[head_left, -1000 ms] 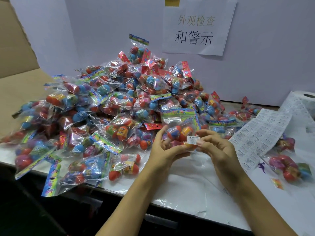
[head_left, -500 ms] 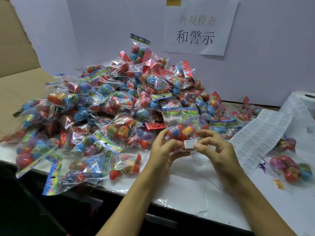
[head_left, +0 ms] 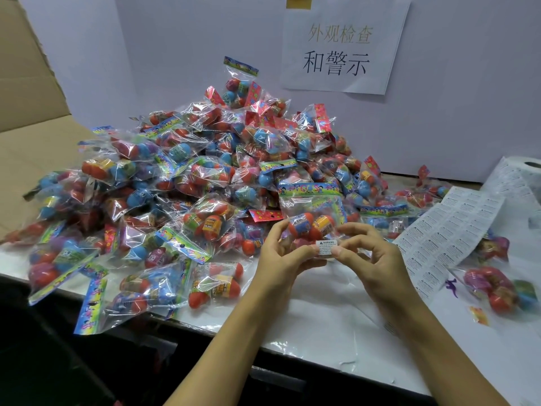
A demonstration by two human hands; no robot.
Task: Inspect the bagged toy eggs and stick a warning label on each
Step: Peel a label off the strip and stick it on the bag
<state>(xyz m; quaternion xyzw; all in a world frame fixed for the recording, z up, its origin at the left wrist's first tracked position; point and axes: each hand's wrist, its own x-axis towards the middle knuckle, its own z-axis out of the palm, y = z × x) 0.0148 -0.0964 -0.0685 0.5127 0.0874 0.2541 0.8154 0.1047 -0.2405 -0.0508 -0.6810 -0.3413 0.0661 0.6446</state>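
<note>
A clear bag of toy eggs (head_left: pixel 311 213) with a colourful header stands upright in front of me, above the table. My left hand (head_left: pixel 282 257) grips its lower left side, fingers curled round the eggs. A small white warning label (head_left: pixel 327 247) lies on the bag's lower front. My right hand (head_left: pixel 371 260) has its thumb pressed on the label's right edge and its fingers curled behind the bag. A large pile of bagged toy eggs (head_left: pixel 187 183) fills the table to the left and behind.
A strip of warning labels (head_left: pixel 450 232) runs from a roll (head_left: pixel 527 171) at the far right. Another bag of eggs (head_left: pixel 494 288) lies at the right. The white table's front edge (head_left: pixel 292 350) is near me. A paper sign (head_left: pixel 342 45) hangs on the back wall.
The label has come down from the bag's right side onto its lower front, and my right thumb now presses it there. The bag has sunk slightly.
</note>
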